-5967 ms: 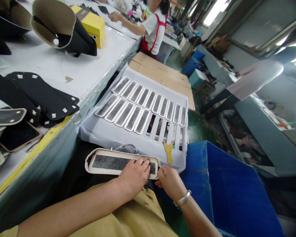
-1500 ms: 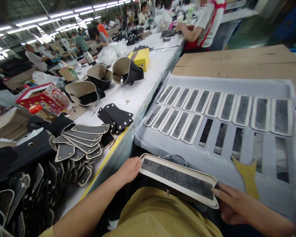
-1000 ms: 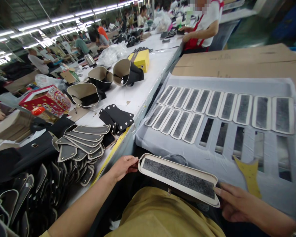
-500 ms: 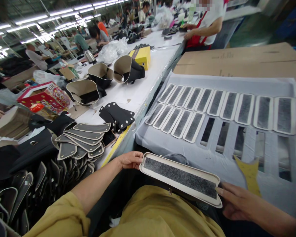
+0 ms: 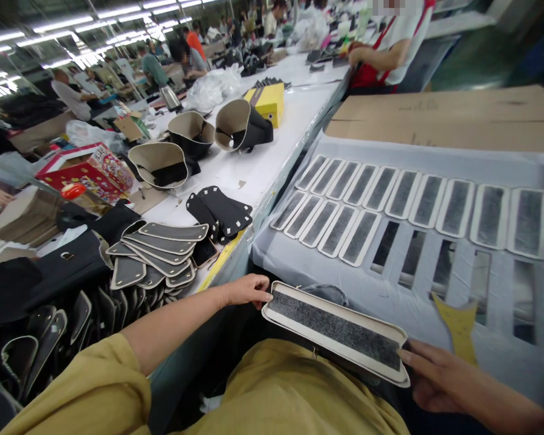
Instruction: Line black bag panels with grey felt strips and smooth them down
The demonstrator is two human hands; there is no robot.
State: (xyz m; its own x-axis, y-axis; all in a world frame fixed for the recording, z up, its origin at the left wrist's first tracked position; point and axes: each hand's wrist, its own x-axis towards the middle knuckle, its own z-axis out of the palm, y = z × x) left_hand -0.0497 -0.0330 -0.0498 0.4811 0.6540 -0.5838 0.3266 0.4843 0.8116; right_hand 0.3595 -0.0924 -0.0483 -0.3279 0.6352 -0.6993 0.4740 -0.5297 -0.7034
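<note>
A long panel (image 5: pixel 335 329) with a cream border and a dark grey fuzzy strip is stretched between my two hands above my lap. My left hand (image 5: pixel 249 291) pinches its left end, thumb on the upper face. At the right end, my right hand (image 5: pixel 428 368) grips the corner, with the thumb on top and the other fingers partly hidden beneath. Small metal pieces show at the panel's long edges. Beyond it, two rows of cream-edged dark pieces (image 5: pixel 428 201) lie on a grey cloth-covered surface (image 5: pixel 299 266).
On the left, a white table (image 5: pixel 281 142) holds stacked dark flaps (image 5: pixel 163 241), open bag bodies (image 5: pixel 158 166), a yellow box (image 5: pixel 269 104) and a red box (image 5: pixel 88 172). A yellow piece (image 5: pixel 457 326) lies right. A person (image 5: pixel 385 57) works beyond, beside cardboard (image 5: pixel 435 112).
The view has shifted slightly. My left hand's thumb has come further over the panel's left end. My right hand still holds the other end.
</note>
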